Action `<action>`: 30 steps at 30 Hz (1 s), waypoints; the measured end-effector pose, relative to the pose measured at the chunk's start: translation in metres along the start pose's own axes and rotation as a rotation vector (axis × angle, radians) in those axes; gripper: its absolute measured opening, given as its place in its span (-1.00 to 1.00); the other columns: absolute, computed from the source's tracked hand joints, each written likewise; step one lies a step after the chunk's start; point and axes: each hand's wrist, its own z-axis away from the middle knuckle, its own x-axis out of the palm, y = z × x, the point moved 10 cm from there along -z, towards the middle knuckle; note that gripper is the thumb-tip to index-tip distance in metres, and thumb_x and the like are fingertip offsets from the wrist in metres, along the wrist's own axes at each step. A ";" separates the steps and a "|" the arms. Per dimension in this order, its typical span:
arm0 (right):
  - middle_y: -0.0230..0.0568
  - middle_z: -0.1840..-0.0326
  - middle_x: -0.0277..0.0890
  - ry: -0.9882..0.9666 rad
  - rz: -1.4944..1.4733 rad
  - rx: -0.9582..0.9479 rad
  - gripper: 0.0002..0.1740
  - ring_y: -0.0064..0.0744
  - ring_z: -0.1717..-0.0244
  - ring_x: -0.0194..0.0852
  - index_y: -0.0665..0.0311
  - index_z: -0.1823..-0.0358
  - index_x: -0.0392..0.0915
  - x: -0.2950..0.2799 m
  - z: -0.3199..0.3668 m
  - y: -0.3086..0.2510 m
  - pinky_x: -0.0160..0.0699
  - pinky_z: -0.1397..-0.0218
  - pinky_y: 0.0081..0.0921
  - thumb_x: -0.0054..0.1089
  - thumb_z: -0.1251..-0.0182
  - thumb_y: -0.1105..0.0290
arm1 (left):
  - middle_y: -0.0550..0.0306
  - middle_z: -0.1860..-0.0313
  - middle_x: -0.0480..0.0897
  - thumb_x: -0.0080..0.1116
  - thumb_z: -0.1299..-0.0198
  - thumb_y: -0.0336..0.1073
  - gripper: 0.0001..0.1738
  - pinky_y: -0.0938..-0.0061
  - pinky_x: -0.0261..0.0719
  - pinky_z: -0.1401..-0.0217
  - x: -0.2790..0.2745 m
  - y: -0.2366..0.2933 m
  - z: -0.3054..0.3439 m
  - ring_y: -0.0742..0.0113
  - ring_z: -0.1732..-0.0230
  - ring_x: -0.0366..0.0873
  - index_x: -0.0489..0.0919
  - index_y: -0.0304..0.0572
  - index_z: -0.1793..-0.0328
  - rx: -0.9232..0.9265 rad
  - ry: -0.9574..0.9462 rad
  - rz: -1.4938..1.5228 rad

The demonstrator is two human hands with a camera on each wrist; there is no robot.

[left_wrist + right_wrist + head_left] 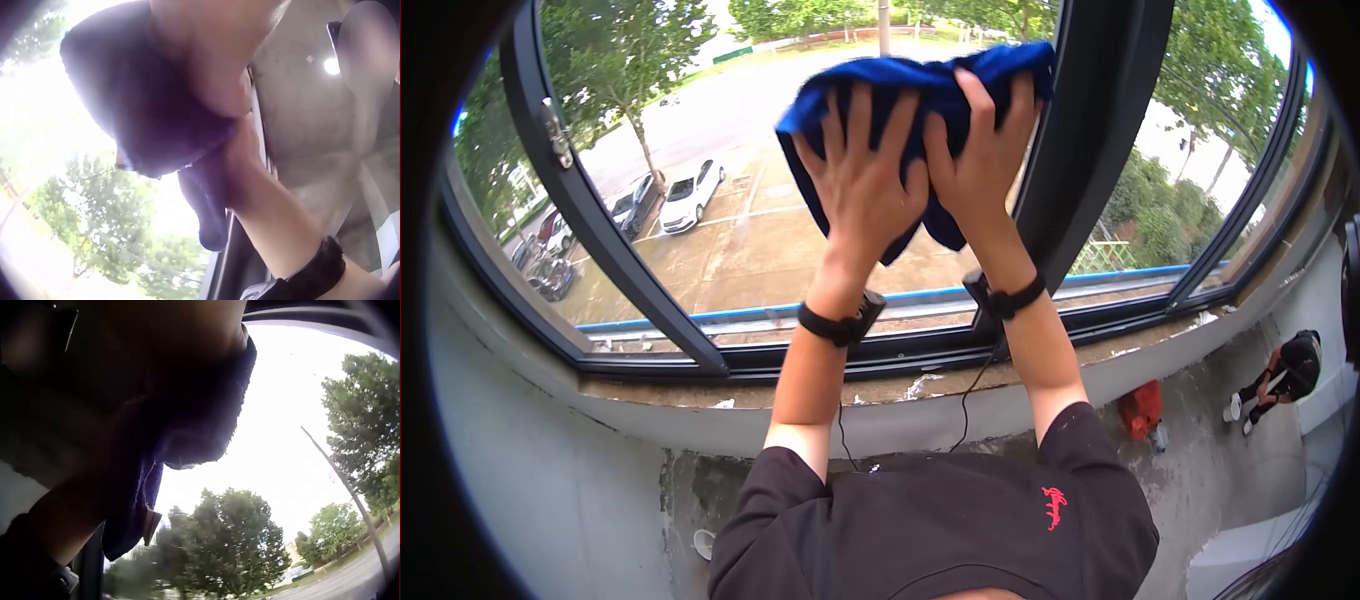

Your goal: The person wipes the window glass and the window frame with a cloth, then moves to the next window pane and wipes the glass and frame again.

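A blue cloth (930, 80) lies spread against the window glass (750, 235), its lower corners hanging loose. On its left half my left hand (865, 175) presses with fingers spread and pointing up. My right hand (980, 165) presses the right half, close to the dark upright of the frame, its fingers slightly bent. The two thumbs nearly meet at the middle. From below, the left wrist view has the cloth (125, 87) dark and bunched under the hands. In the right wrist view the fuzzy cloth (206, 419) stands out against bright sky, with the fingers mostly hidden.
Dark window frames (630, 290) surround the panes, with a metal latch (557, 135) at left. Below runs a rough sill (900, 390). Thin cables (965, 420) hang from the wrist straps. A red bag (1140, 408) and a seated person (1290, 370) are at right.
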 end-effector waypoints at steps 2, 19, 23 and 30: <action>0.40 -0.29 0.21 0.116 -0.001 -0.063 -0.47 0.42 -0.28 0.22 0.13 -0.18 0.47 0.000 -0.023 0.001 0.24 -0.36 0.14 0.32 -0.17 0.19 | -0.03 -0.45 0.38 0.14 0.04 -0.21 -0.34 -0.37 -0.16 -0.49 -0.007 0.003 -0.022 -0.19 -0.49 0.21 0.58 0.30 -0.33 0.044 0.119 0.034; 0.46 -0.39 0.02 -0.416 0.126 0.155 -0.28 0.53 -0.44 -0.06 -0.02 -0.39 0.35 -0.010 0.201 0.015 -0.10 -0.40 0.49 0.27 -0.17 0.06 | -0.21 -0.35 0.46 0.20 0.09 -0.26 -0.43 -0.25 -0.07 -0.46 0.048 0.004 0.194 -0.37 -0.42 0.27 0.65 0.12 -0.18 -0.149 -0.042 0.177; 0.51 -0.38 0.06 -0.198 0.095 0.090 -0.29 0.54 -0.42 -0.01 0.05 -0.43 0.29 -0.004 0.114 0.013 -0.08 -0.38 0.47 0.24 -0.24 0.09 | -0.10 -0.30 0.53 0.19 0.09 -0.29 -0.51 -0.20 -0.11 -0.51 0.017 0.006 0.096 -0.22 -0.42 0.33 0.71 0.07 -0.07 -0.093 0.044 0.213; 0.41 -0.30 0.21 0.109 0.084 -0.069 -0.41 0.40 -0.34 0.18 0.08 -0.26 0.43 -0.002 -0.055 0.025 0.19 -0.40 0.20 0.29 -0.20 0.11 | 0.06 -0.29 0.54 0.09 -0.01 -0.32 -0.52 -0.29 -0.07 -0.49 -0.010 0.032 -0.066 -0.10 -0.42 0.34 0.66 0.10 -0.14 0.154 0.319 0.136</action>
